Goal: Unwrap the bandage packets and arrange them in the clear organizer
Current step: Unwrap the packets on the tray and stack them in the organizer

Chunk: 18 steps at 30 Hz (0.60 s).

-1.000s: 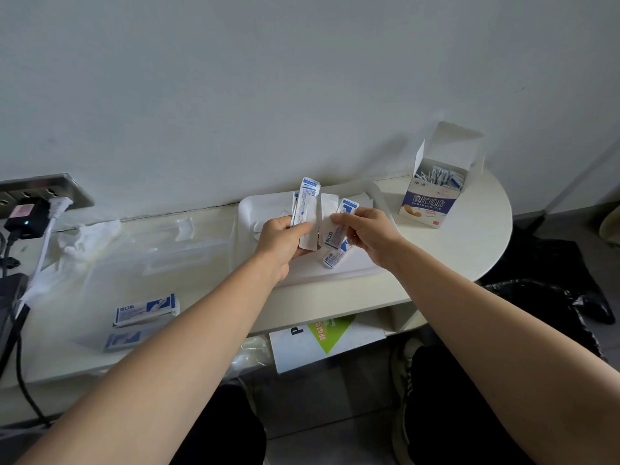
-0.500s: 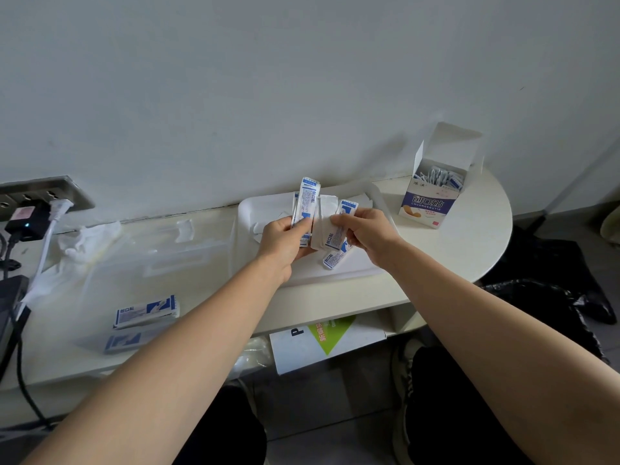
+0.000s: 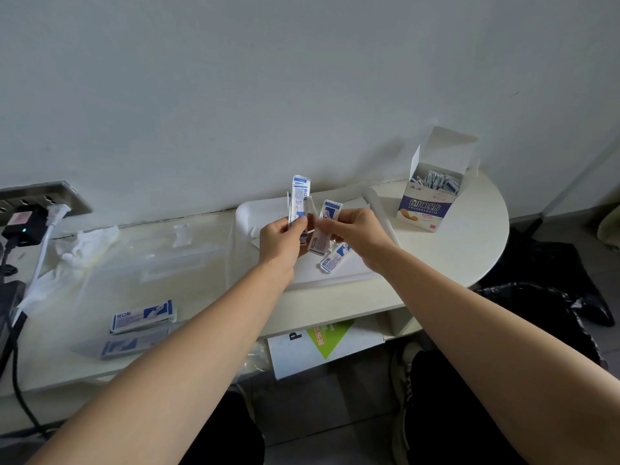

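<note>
Pinching upright stack of bandage packets point(image 3: 299, 198) in left hand point(image 3: 283, 243), fingers clamped on its lower end, probably collecting sorted ones. Gripping two more packets point(image 3: 322, 229) in right hand point(image 3: 360, 234) over white tray point(image 3: 258, 213), apparently working one free. Counting two flat packets point(image 3: 142, 317) near clear organizer point(image 3: 167, 260), inside or beside not resolving; one open bandage box point(image 3: 424, 206); stack not countable.

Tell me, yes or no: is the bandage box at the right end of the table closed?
No, the bandage box has its lid flap raised, and bandage packets show in its open top.
</note>
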Tool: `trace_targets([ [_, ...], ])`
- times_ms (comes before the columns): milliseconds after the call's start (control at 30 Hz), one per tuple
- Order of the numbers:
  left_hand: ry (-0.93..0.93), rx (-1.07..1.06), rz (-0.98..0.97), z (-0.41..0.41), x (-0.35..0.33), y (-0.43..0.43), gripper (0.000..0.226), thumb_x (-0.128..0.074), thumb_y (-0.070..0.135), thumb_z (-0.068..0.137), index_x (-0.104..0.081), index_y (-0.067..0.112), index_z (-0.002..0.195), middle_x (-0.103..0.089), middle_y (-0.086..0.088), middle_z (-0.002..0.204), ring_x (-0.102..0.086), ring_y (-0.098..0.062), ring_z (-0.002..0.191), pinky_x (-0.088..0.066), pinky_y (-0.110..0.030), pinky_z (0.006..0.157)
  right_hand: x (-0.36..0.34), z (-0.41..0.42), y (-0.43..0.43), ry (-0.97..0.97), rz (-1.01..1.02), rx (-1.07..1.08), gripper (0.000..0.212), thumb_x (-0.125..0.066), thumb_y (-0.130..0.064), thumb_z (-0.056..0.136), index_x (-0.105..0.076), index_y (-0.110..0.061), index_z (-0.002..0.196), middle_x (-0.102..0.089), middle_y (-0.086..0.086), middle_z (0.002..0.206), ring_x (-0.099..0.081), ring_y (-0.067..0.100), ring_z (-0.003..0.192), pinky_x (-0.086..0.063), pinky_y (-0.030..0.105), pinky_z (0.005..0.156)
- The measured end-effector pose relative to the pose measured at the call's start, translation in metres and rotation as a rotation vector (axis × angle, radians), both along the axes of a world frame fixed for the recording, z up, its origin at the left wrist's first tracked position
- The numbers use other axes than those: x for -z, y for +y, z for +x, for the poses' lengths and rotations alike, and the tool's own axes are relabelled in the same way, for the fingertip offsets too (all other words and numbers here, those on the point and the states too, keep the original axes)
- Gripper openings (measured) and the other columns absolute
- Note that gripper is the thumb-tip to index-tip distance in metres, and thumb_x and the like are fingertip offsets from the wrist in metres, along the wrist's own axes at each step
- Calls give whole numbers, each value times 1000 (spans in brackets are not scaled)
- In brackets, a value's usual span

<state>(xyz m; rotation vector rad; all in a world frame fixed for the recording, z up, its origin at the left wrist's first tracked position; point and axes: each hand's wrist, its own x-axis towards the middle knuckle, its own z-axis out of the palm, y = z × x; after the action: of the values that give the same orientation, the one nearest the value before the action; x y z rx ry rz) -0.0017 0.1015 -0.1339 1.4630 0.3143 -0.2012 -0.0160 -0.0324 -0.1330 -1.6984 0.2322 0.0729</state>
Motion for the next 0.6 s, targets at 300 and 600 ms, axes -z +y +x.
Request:
trace_targets([
  [300, 62, 55, -168, 0, -5, 5, 13, -56, 10, 92, -69, 12, 89, -69, -9, 80, -65, -22, 71, -56, -29, 67, -3, 0, -2, 41, 229, -23, 18, -69, -14, 85, -72, 0, 96, -69, 16, 87, -58, 22, 76, -45, 28, 71],
  [600, 96, 104, -235, -2, -7, 4, 24, -52, 12, 94, -66, 7, 113, -70, -14, 95, -68, -24, 78, -57, -31, 67, -2, 3, 1, 46, 292, 50, 28, -74, -3, 78, -60, -6, 103, -69, 16, 93, -66, 25, 78, -54, 38, 75],
])
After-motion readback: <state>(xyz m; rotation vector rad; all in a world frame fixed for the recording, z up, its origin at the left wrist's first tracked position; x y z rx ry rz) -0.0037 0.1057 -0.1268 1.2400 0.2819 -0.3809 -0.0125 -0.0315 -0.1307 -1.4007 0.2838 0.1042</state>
